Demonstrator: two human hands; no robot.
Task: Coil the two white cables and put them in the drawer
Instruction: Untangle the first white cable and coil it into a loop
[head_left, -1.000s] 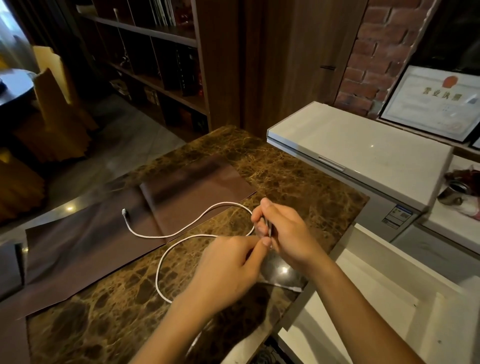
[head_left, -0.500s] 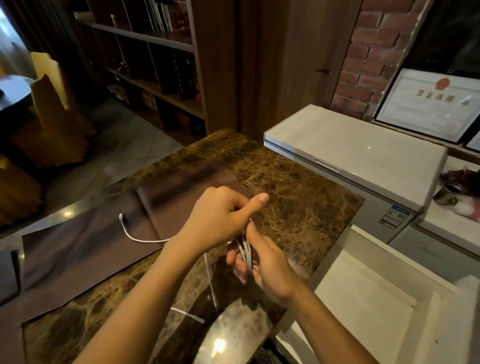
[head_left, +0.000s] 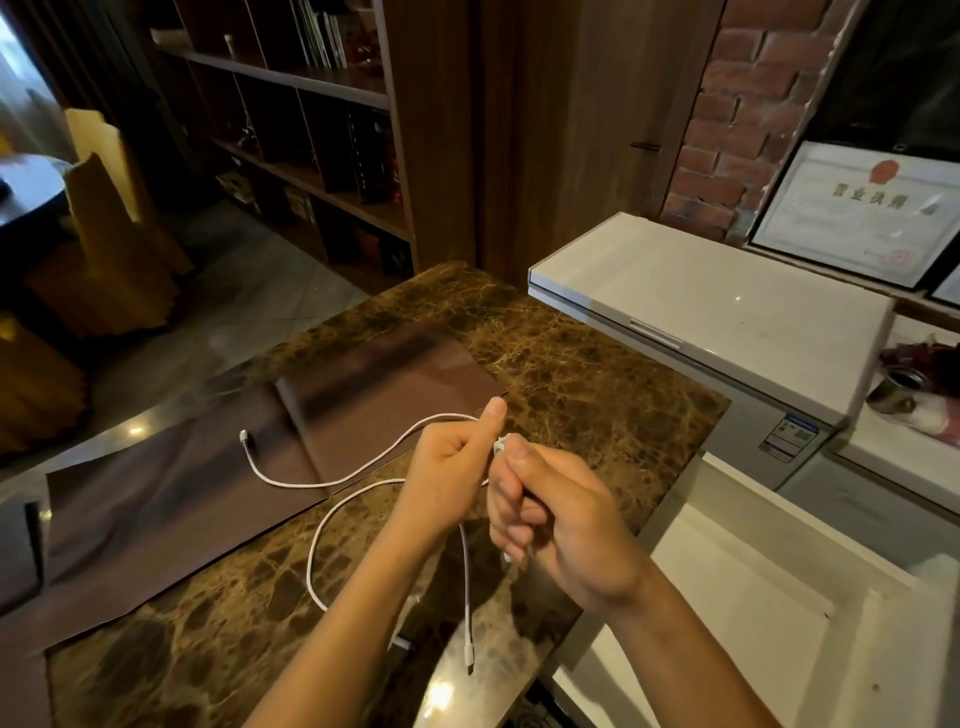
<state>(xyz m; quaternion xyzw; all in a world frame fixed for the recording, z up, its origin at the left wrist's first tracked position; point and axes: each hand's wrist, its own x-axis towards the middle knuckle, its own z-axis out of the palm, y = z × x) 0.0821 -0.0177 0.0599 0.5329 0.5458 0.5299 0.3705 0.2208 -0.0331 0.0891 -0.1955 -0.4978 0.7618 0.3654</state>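
Both hands above marble counter (head_left: 597, 374). Left hand (head_left: 447, 467) and right hand (head_left: 561, 525) both fisted on white cable (head_left: 332, 486); it trails left across brown mat (head_left: 156, 499), one plug dangling downward.

White cable (head_left: 332, 483), brown marble tabletop (head_left: 597, 395) veined in gold, plain dull-brown mat (head_left: 156, 499) at left of frame, off-white chest freezer (head_left: 727, 306) with blue label, red brick wall (head_left: 727, 130) upper right, white certificate (head_left: 857, 208) with red seal, dark wooden shelves (head_left: 311, 156)
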